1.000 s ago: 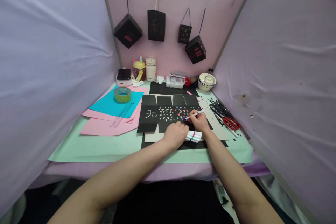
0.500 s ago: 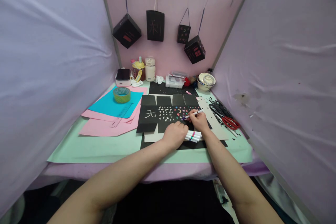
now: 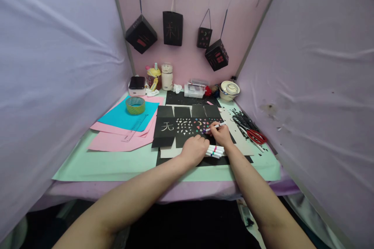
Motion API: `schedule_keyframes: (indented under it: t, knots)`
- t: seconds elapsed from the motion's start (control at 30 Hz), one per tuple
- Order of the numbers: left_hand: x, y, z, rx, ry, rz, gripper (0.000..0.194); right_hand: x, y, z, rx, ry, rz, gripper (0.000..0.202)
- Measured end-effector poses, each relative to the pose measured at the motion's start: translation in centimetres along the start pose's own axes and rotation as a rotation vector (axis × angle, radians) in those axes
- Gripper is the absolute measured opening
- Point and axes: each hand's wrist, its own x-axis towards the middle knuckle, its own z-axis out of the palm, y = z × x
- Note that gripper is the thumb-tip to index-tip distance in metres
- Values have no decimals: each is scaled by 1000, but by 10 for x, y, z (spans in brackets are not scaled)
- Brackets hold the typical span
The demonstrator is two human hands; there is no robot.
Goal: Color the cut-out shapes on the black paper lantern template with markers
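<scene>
My right hand is closed around a white marker, its tip down among small coloured star and heart shapes. These shapes are on a black paper box blank lying flat, which also bears a crescent moon, rows of small pale triangles and a pale cut-out character. My left hand rests on the blank's near edge with curled fingers. Out of its right side stick several white markers with coloured bands; how the fingers grip them is hidden.
Left lie a tape roll, blue paper, pink paper and a clear ruler. Red-handled scissors lie among black scraps at right. Bottles, a plastic case and bowls stand behind. Black paper boxes hang above.
Almost nothing differs. Both hands keep their places, and the marker tip stays among the coloured shapes.
</scene>
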Motion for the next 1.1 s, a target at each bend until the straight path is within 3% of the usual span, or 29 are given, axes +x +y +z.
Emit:
schedule_keyframes:
  t: [1.1]
  knots:
    - [0,0,1,8,11,8,12,0,0,0,-5,-7,-10,19]
